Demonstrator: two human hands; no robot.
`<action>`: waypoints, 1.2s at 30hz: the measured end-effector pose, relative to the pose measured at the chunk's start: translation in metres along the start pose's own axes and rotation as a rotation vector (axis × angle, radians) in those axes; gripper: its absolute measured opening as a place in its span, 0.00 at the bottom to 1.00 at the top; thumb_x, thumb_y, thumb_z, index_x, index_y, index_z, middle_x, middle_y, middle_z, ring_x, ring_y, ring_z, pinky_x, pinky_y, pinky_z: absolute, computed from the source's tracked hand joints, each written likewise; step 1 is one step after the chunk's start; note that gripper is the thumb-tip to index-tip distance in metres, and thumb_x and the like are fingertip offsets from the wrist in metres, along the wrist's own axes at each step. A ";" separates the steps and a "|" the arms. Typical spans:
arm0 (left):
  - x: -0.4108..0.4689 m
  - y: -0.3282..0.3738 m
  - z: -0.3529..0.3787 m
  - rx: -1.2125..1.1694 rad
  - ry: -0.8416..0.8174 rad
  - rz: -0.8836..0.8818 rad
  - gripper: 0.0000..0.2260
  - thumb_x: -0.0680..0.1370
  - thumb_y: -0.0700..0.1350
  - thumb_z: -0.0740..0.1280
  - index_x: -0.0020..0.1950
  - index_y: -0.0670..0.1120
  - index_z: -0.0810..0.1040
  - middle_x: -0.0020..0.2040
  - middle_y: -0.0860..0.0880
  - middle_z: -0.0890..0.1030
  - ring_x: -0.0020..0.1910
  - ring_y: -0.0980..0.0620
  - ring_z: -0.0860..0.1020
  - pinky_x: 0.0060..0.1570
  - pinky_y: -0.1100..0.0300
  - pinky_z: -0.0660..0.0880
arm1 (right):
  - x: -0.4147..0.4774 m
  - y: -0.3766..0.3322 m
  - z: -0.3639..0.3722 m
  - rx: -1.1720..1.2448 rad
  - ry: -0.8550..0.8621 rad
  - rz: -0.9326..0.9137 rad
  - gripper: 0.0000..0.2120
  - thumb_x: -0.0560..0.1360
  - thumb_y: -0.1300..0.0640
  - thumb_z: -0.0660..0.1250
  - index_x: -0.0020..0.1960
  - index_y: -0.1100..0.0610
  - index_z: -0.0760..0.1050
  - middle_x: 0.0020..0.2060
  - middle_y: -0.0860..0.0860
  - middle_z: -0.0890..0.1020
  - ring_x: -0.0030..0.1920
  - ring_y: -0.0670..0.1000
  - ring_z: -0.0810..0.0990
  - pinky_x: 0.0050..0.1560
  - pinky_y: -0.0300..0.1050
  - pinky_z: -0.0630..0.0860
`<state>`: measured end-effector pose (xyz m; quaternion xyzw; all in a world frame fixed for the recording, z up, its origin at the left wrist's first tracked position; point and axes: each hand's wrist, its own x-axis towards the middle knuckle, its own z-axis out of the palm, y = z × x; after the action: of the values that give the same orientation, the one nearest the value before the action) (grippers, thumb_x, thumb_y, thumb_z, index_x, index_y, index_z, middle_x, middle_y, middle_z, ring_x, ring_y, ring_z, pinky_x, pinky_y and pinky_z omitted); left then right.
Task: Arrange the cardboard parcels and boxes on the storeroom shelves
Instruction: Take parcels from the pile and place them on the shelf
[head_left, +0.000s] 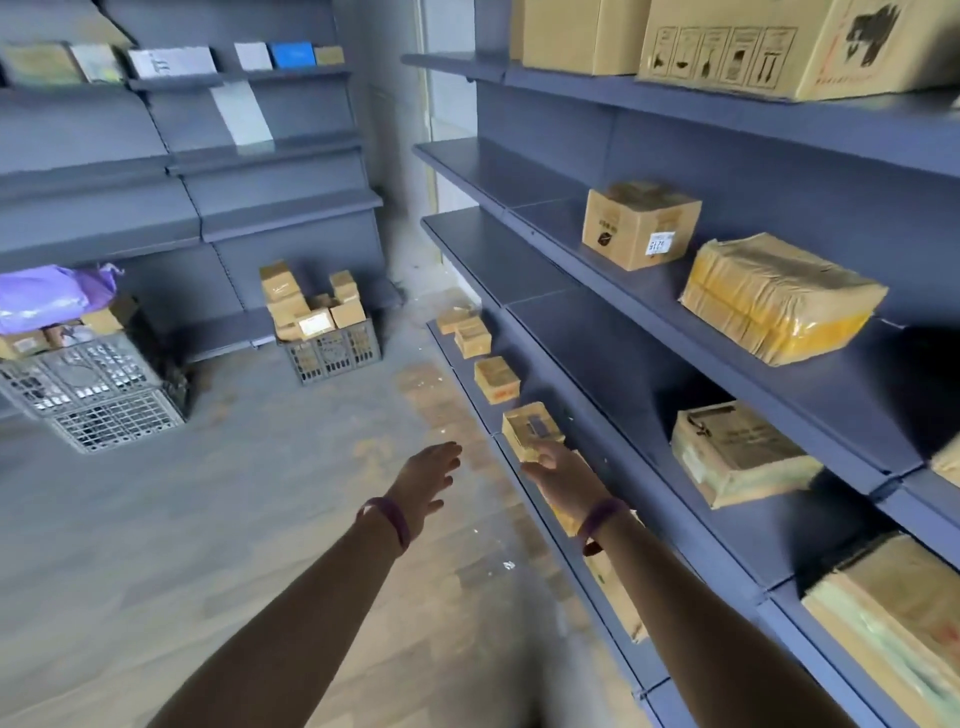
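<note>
The right hand apparently pinches the small cardboard box at the bottom shelf edge; it may slip off. The left hand is spread, empty.

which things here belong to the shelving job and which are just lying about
Job: small tan cardboard box at the right hand; yellow-taped cardboard parcel; grey plastic crate of boxes; dark grey metal shelves.
Lying about: purple plastic bag; white flat panel.

L hand splayed, R hand gripping
</note>
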<state>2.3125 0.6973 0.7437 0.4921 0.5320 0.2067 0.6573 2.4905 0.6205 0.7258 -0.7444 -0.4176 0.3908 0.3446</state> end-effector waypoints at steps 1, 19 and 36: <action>0.015 0.007 0.011 0.014 -0.012 -0.006 0.16 0.84 0.49 0.60 0.71 0.47 0.73 0.71 0.46 0.75 0.72 0.44 0.70 0.63 0.51 0.65 | 0.012 0.003 -0.009 0.008 0.016 0.015 0.24 0.80 0.54 0.65 0.74 0.59 0.67 0.69 0.55 0.74 0.70 0.56 0.72 0.62 0.46 0.71; 0.221 0.058 0.221 0.412 -0.577 -0.084 0.17 0.84 0.49 0.59 0.71 0.45 0.72 0.67 0.46 0.73 0.66 0.45 0.72 0.57 0.52 0.67 | 0.073 0.140 -0.140 0.268 0.570 0.601 0.24 0.81 0.59 0.64 0.74 0.62 0.64 0.69 0.58 0.72 0.62 0.57 0.76 0.47 0.36 0.65; 0.324 0.022 0.338 0.720 -1.022 0.035 0.37 0.80 0.36 0.61 0.82 0.57 0.46 0.79 0.51 0.58 0.57 0.56 0.73 0.59 0.54 0.72 | 0.114 0.207 -0.125 0.462 1.007 0.849 0.33 0.79 0.65 0.66 0.79 0.60 0.54 0.73 0.59 0.68 0.70 0.59 0.71 0.55 0.40 0.69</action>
<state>2.7359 0.8200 0.5856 0.7280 0.1787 -0.2364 0.6182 2.7116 0.6125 0.5755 -0.8414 0.2140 0.1781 0.4633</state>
